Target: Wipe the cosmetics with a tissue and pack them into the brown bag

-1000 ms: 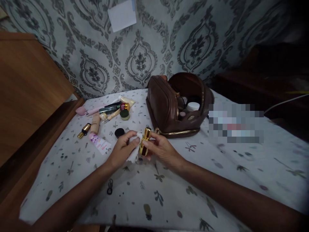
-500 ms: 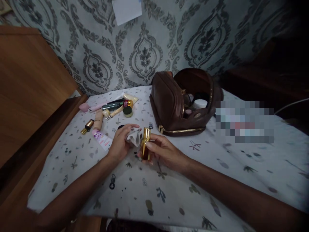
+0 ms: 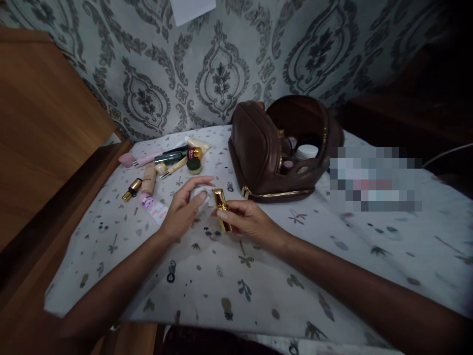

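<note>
Between the fingers of my right hand [image 3: 246, 217] is a shiny gold bottle [image 3: 221, 209], its top leaning a little to the left. My left hand [image 3: 185, 207] holds a crumpled white tissue [image 3: 202, 197] close to the bottle's left side. Left of the hands, a pink and white tube [image 3: 153, 208], a beige bottle [image 3: 148, 179] and a small gold and black item [image 3: 132, 190] lie on the patterned cloth. The part of the tissue inside my left hand is hidden.
An open brown bag [image 3: 258, 148] with jars inside stands behind my right hand. A dark green-lidded jar [image 3: 194, 166], a red and gold jar [image 3: 194, 153] and several brushes and tubes lie at the back left. Wooden furniture [image 3: 51, 138] borders the left.
The gold bottle has tipped from upright toward the left. My left thumb has come down over the tissue. The view has shifted slightly.
</note>
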A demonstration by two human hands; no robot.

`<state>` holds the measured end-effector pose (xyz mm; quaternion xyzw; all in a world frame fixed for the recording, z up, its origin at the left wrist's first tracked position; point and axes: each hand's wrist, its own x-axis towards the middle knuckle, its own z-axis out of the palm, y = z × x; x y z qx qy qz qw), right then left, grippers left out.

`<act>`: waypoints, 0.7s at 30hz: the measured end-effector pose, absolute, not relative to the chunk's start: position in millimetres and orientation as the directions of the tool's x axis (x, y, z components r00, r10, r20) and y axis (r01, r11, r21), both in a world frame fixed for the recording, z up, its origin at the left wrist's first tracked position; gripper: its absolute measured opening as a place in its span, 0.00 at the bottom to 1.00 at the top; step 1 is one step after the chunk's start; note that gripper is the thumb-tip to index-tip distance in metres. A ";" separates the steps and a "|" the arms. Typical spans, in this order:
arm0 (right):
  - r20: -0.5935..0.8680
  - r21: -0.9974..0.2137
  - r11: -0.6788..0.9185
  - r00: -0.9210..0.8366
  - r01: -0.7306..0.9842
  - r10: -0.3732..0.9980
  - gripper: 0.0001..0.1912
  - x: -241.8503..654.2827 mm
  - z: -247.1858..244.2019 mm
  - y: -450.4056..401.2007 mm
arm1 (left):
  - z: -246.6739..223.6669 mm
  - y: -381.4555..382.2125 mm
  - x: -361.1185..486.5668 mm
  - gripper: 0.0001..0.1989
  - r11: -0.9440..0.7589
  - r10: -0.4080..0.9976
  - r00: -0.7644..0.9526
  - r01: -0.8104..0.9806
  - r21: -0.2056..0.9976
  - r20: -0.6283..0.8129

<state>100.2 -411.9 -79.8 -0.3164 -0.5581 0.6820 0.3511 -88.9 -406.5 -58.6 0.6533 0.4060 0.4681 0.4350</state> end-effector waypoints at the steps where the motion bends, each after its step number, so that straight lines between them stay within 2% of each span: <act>1: -0.041 -0.989 -0.111 -0.557 -0.094 0.830 0.25 100.7 -78.7 -412.3 | -55.0 -406.8 -90.9 0.16 -0.384 0.899 0.293 0.164 0.909 0.326; 3: -0.015 -0.995 -0.067 -0.550 -0.075 0.835 0.27 101.3 -76.7 -413.1 | -47.4 -406.9 -94.6 0.16 -0.500 0.826 0.409 0.216 0.839 0.387; 6: 0.003 -0.997 -0.035 -0.512 -0.063 0.859 0.29 101.4 -74.7 -414.1 | -39.8 -405.9 -99.0 0.14 -0.503 0.813 0.473 0.274 0.820 0.341; 9: -0.062 -0.992 -0.106 -0.483 -0.064 0.873 0.31 100.9 -75.3 -414.5 | -38.7 -404.8 -100.6 0.13 -0.454 0.840 0.463 0.308 0.836 0.285; 12: -0.125 -0.959 -0.232 -0.497 -0.159 0.858 0.33 100.8 -76.9 -414.1 | -40.3 -404.9 -99.9 0.12 -0.493 0.835 0.451 0.361 0.791 0.315; 15: -0.168 -0.915 -0.327 -0.513 -0.236 0.842 0.30 101.5 -76.3 -413.4 | -41.7 -406.1 -98.6 0.12 -0.509 0.839 0.424 0.394 0.765 0.340; 21: -0.112 -0.925 -0.269 -0.484 -0.269 0.868 0.27 99.9 -74.3 -414.4 | -46.6 -407.4 -95.4 0.16 -0.479 0.875 0.321 0.467 0.743 0.362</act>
